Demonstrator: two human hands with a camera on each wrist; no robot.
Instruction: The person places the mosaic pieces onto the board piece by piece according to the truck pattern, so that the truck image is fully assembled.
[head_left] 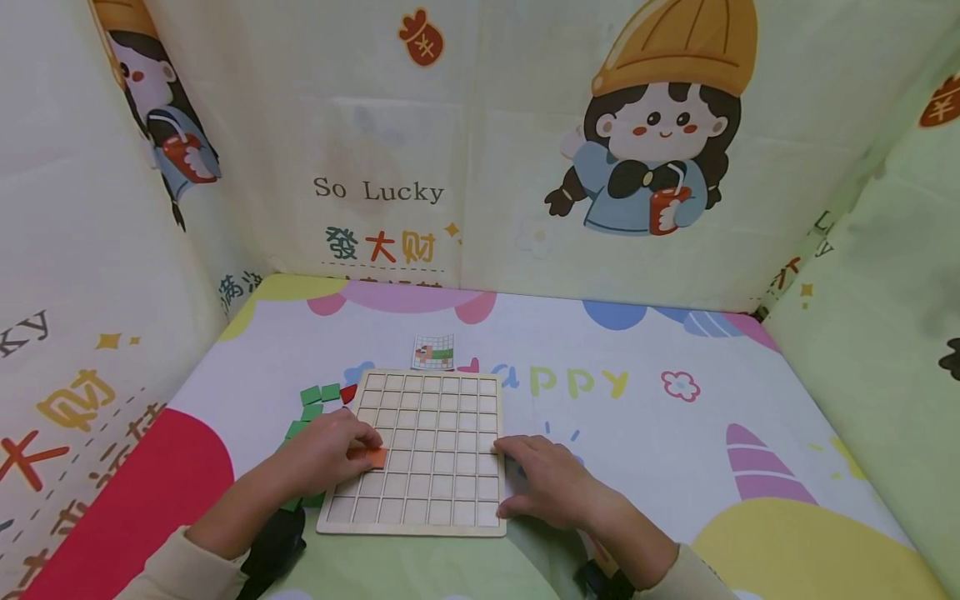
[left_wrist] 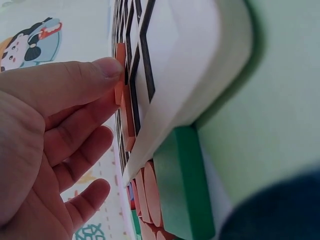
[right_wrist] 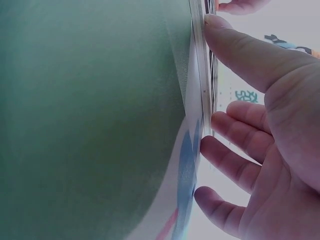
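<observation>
A wooden grid board (head_left: 442, 486) with square cells lies on the table. At its left side my left hand (head_left: 328, 450) pinches an orange square tile (head_left: 377, 458) between thumb and fingers, just over the cells. The left wrist view shows this tile (left_wrist: 120, 75) on edge, with another orange tile (left_wrist: 128, 120) lying against the grid beside it. My right hand (head_left: 551, 482) rests at the board's right edge, its thumb and fingertips touching the rim (right_wrist: 202, 75). Green square tiles (head_left: 311, 395) lie left of the board, partly hidden by my left hand and forearm.
A small printed card (head_left: 433, 353) with a coloured grid picture lies behind the board. A red piece (head_left: 348, 393) sits by the board's upper left corner. Round-edged orange pieces (left_wrist: 152, 195) lie beside a green tile (left_wrist: 182, 180). Printed cloth walls (head_left: 495, 167) enclose the table.
</observation>
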